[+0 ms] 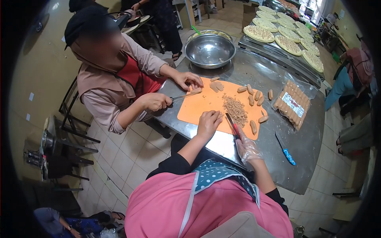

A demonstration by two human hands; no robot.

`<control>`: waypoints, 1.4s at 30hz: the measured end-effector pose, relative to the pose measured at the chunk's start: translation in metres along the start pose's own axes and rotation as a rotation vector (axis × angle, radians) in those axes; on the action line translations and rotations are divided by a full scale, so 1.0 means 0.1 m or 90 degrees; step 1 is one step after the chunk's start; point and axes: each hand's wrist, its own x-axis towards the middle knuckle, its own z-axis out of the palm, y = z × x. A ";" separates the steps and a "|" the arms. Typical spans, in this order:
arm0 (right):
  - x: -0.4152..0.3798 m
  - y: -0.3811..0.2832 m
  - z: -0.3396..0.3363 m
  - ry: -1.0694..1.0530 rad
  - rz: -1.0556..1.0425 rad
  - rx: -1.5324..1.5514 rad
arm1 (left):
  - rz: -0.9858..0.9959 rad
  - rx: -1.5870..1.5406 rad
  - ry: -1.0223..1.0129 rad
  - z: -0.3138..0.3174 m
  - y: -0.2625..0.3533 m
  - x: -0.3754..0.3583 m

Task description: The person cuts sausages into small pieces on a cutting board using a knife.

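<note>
An orange cutting board [189, 110] lies on the metal table. On it are a pile of chopped sausage [235, 110] and several sausage pieces [253, 127]. My right hand [247, 147], in a clear plastic glove, is closed round the red handle of a knife [231, 122], whose dark blade points over the board beside the pile. My left hand [209, 123] is bare and rests at the board's near edge, left of the blade, fingers pressed together; whatever is under its fingertips is hidden. Across the board, a co-worker's hands [157, 102] hold a knife and a sausage piece.
A metal bowl [210, 49] stands at the table's far edge. A sausage package [293, 104] and a blue-handled knife [288, 156] lie to the right. Trays of round topped dough [287, 45] are at the back right. The co-worker [131, 75] is at the left side.
</note>
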 end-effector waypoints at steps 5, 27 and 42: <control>0.11 -0.21 0.00 -0.002 0.005 -0.071 | -0.009 -0.014 0.009 -0.05 0.04 -0.03; 0.13 -0.39 0.08 -0.013 0.038 -0.193 | 0.066 0.002 0.009 -0.08 0.01 0.03; 0.19 -0.27 0.22 0.008 -0.022 -0.235 | 0.045 0.057 0.058 0.01 0.10 0.06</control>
